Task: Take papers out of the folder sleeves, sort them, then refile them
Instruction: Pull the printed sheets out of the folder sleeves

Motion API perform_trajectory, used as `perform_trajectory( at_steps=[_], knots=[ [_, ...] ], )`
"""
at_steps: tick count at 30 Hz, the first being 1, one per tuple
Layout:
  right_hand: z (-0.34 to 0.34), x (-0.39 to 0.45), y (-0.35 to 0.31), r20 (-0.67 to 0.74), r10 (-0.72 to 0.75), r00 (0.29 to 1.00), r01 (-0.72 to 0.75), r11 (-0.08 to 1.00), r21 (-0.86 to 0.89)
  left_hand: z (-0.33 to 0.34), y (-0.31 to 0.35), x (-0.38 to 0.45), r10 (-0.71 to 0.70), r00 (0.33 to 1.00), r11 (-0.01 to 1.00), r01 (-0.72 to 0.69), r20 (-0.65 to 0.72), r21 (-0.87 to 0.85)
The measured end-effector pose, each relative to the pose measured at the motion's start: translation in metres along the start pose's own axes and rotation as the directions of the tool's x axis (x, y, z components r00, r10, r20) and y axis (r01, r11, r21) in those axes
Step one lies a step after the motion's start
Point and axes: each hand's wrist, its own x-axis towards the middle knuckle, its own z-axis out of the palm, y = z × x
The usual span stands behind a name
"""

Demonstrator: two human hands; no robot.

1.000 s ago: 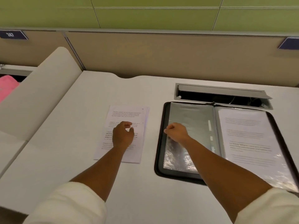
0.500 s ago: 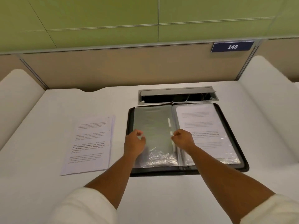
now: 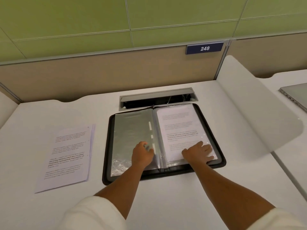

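On the white tabletop point(image 3: 166, 205) a black display folder point(image 3: 221, 161) lies open just in front of the cable hatch point(image 3: 157, 97). Its left-hand sleeve point(image 3: 129, 130) looks empty and shiny, while the right-hand sleeve point(image 3: 181, 127) holds a printed sheet. A loose stack of removed papers point(image 3: 69, 156) lies well to the left of the folder, apart from it.

The left hand point(image 3: 142, 155) rests near the spine with fingers loosely curled against the sleeve edge; whether it pinches the plastic I cannot tell. The right hand point(image 3: 198, 153) lies flat and spread, fingers straight, pressing the lower part of the filled sleeve.

Several things could go wrong from here. The plastic looks slick and crinkled at the bottom, so the flat right hand may slide on the film instead of moving the sheet inside, or drag the whole folder across the smooth tabletop. If the sheet is pulled at an angle, it is likely to catch in the sleeve mouth and crease. Static cling could bring two sheets out together, upsetting the sort. Adding another page carelessly might skew the loose stack and muddle its order.
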Motion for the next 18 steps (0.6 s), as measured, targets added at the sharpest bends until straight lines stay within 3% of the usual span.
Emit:
perform_trajectory(
  at_steps=[3,9,13,16,18],
  knots=[
    [0.004,-0.002,0.010,0.058,0.008,0.998,-0.009,1.000,0.027,0.006,-0.002,-0.003,-0.023,1.000,1.000,0.023,-0.010,0.003],
    [0.010,-0.003,0.005,-0.013,-0.211,0.978,0.211,0.977,0.028,0.004,0.000,-0.009,-0.032,0.999,0.999,0.032,0.007,-0.013],
    [0.008,-0.014,-0.015,-0.023,-0.386,0.922,0.364,0.846,0.389,0.000,-0.003,-0.025,0.095,0.995,0.994,-0.096,-0.027,-0.050],
    [0.002,-0.025,-0.033,0.097,-0.522,0.848,0.402,0.751,0.525,0.003,-0.008,-0.039,0.246,0.945,0.968,-0.251,0.215,-0.005],
    [-0.008,-0.035,-0.043,0.242,-0.581,0.777,0.336,0.708,0.621,0.006,-0.003,-0.050,0.278,0.885,0.954,-0.301,0.372,0.003]
  ],
)
